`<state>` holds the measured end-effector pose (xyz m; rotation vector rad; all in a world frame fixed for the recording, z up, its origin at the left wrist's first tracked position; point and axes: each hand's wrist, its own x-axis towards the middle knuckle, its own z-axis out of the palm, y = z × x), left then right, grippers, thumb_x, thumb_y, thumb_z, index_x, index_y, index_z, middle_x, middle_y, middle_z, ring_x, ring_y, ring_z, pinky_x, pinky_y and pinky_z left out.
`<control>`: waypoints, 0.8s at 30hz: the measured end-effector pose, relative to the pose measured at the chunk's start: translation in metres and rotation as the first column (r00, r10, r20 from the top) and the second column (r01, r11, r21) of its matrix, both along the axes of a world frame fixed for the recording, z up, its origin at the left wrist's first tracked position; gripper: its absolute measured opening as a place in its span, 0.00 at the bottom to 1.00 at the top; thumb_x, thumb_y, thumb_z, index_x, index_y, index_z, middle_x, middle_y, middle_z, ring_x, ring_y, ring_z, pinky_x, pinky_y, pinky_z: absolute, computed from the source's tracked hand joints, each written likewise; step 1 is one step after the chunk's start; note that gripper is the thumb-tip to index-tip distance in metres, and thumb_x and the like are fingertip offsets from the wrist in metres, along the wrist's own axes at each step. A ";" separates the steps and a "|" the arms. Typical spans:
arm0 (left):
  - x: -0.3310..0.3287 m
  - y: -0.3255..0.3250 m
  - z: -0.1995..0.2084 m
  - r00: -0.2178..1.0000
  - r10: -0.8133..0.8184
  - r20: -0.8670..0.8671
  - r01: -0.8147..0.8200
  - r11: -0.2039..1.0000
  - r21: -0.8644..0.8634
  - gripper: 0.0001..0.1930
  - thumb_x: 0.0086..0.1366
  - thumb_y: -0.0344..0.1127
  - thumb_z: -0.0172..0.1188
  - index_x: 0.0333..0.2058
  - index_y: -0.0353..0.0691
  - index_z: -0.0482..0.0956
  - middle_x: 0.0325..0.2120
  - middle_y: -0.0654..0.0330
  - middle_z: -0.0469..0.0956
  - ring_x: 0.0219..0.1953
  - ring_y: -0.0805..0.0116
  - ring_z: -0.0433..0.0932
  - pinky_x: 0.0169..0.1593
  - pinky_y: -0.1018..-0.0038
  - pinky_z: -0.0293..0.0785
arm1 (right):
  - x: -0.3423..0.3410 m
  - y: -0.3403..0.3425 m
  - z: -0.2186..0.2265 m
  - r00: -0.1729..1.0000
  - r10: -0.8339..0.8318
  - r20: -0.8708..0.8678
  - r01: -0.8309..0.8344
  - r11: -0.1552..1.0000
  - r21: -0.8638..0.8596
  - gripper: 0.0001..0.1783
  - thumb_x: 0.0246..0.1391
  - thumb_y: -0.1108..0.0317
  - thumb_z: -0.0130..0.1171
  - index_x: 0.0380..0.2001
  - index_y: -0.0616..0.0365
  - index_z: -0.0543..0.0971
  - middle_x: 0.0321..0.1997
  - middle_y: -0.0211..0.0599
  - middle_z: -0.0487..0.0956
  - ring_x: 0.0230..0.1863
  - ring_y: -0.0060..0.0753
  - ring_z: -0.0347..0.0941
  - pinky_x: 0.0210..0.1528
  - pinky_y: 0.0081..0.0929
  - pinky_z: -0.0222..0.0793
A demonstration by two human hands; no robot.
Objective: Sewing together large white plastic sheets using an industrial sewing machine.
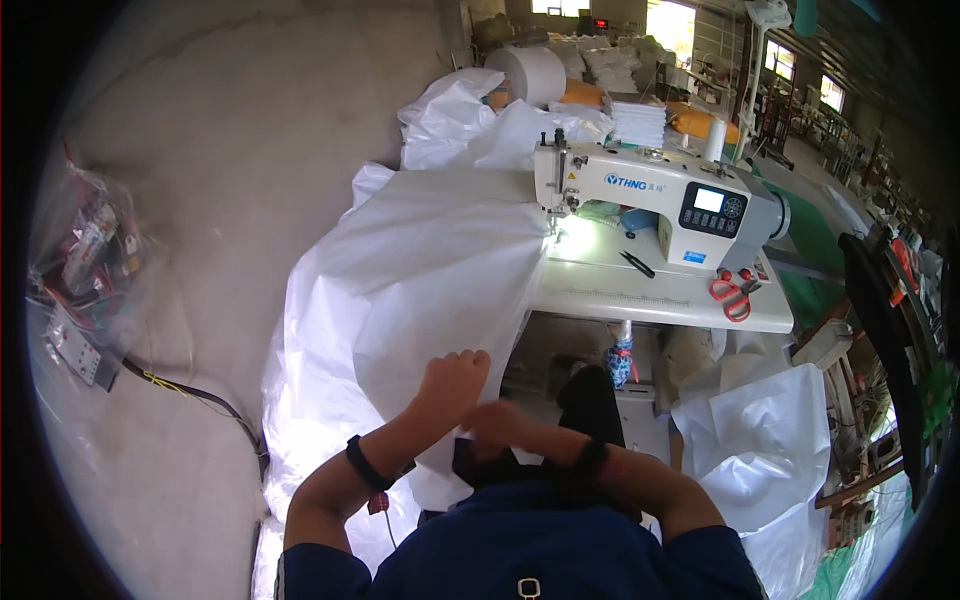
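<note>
A large white plastic-looking sheet [420,260] drapes off the left of the sewing machine table, one edge lying under the machine's lit needle area. My left hand [455,388] is closed in a fist at the sheet's near right edge, which runs into the fingers. Right beside it, slightly lower, is my right hand [497,425], smeared by motion; its fingers cannot be made out. The white sewing machine [630,190] stands ahead to the right, its small screen lit.
On the table [600,285] lie black thread snips [637,264] and red-handled scissors [733,300]. More white sheeting [755,430] hangs at the right. A clear bag of parts [85,260] and a black cable [205,398] are at the left. A white roll [530,75] stands behind.
</note>
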<state>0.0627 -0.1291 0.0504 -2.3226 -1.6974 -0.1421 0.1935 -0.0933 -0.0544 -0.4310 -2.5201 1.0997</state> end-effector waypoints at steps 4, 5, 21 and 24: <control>-0.002 -0.003 -0.010 0.999 -0.006 0.035 0.006 1.000 -0.019 0.07 0.54 0.29 0.55 0.34 0.41 0.73 0.26 0.59 0.78 0.29 0.58 0.81 0.30 0.62 0.75 | 0.033 0.049 -0.006 0.596 -0.798 0.093 0.655 0.416 -0.631 0.20 0.59 0.50 0.58 0.29 0.59 0.79 0.17 0.32 0.74 0.15 0.26 0.70 0.16 0.24 0.65; -0.001 -0.002 -0.011 0.999 -0.015 0.044 0.016 0.999 -0.033 0.07 0.54 0.28 0.54 0.33 0.42 0.73 0.25 0.59 0.78 0.29 0.58 0.81 0.30 0.61 0.74 | 0.033 0.065 -0.003 0.589 -0.803 0.088 0.625 0.384 -0.680 0.19 0.59 0.51 0.59 0.29 0.59 0.79 0.17 0.31 0.74 0.15 0.25 0.69 0.15 0.24 0.64; -0.038 0.030 0.010 0.935 -0.194 0.297 0.193 0.981 0.032 0.07 0.51 0.28 0.56 0.29 0.42 0.83 0.41 0.58 0.80 0.48 0.58 0.75 0.46 0.64 0.74 | 0.011 0.070 0.023 0.611 -0.774 -0.166 0.056 0.251 -0.966 0.09 0.59 0.66 0.55 0.35 0.62 0.77 0.27 0.36 0.80 0.25 0.23 0.74 0.26 0.22 0.68; -0.040 0.038 0.006 0.861 -0.333 0.384 0.340 0.939 0.052 0.05 0.51 0.26 0.57 0.26 0.39 0.81 0.44 0.58 0.79 0.47 0.57 0.75 0.47 0.65 0.74 | -0.001 0.043 0.025 0.756 -0.642 -0.129 0.326 0.540 -0.776 0.10 0.60 0.65 0.53 0.36 0.61 0.77 0.32 0.41 0.81 0.25 0.27 0.76 0.27 0.27 0.72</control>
